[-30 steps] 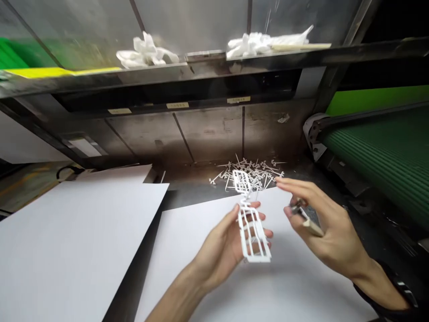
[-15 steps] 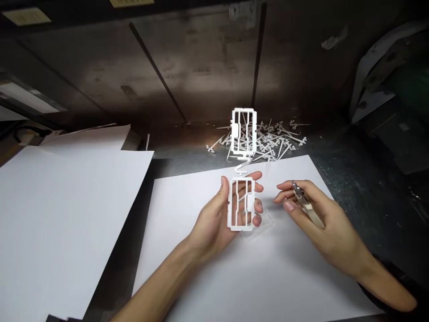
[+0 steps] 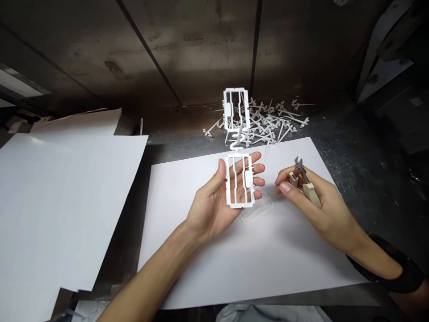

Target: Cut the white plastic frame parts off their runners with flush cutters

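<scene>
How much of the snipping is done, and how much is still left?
Done: a pile of cut white plastic sticks lies at the back of the dark table, and a clear flat plastic piece rests on the white paper sheet. In hand: the left hand holds a white plastic double frame, the right hand small beige-handled cutters. Left: both frames are joined, uncut.
</scene>
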Demonstrator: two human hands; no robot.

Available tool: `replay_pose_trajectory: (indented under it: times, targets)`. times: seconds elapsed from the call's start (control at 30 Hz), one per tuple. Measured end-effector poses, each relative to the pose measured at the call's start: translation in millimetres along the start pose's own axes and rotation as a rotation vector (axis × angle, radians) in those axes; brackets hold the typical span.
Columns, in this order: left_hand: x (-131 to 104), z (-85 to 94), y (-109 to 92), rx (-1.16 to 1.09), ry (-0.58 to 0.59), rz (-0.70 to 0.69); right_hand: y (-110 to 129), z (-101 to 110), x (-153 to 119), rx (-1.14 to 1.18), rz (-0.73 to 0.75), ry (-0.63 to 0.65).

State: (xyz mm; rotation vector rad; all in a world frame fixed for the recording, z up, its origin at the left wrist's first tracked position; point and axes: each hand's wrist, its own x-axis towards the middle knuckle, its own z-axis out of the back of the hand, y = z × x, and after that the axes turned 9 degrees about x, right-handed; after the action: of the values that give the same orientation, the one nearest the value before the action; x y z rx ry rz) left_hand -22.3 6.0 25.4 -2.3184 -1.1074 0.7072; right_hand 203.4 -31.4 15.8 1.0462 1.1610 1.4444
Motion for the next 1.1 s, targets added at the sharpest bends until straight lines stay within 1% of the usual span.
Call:
replay_pose_trajectory:
  times: [0.1, 0.3, 0.43, 0.6, 0.8, 0.87, 1.03, 1.1]
  targets:
    - [-0.2, 1.3, 0.6, 0.015, 0.015, -0.003, 0.5, -0.4, -1.2, 0.023, 0.008, -0.005]
    - [-4.0, 3.0, 1.9, 0.075, -0.004, 0.019, 3.6, -0.8, -2.2, 0.067, -0.035, 0.015]
    - [-6.1, 3.2, 3.3, 0.108, 0.017, 0.040, 4.8, -0.8, -2.1, 0.082, -0.032, 0.021]
    - [-8.3, 2.7, 6.0, 0.110, 0.031, 0.044, 2.6, -2.6, 0.8, 0.137, -0.065, 0.036]
    - [-12.6, 7.3, 10.0, 0.112, 0.042, 0.058, 4.1, -6.0, 3.5, 0.204, -0.102, 0.060]
    - [-13.0, 7.2, 10.0, 0.134, 0.056, 0.050, 3.5, -6.5, 3.7, 0.211, -0.086, 0.045]
    - [-12.1, 6.2, 9.4, 0.187, -0.009, 0.058, 0.4, -6.7, 2.6, 0.211, -0.047, -0.027]
    - [-11.1, 8.2, 10.3, 0.192, 0.004, 0.054, 0.7, -6.4, 2.4, 0.207, -0.043, -0.024]
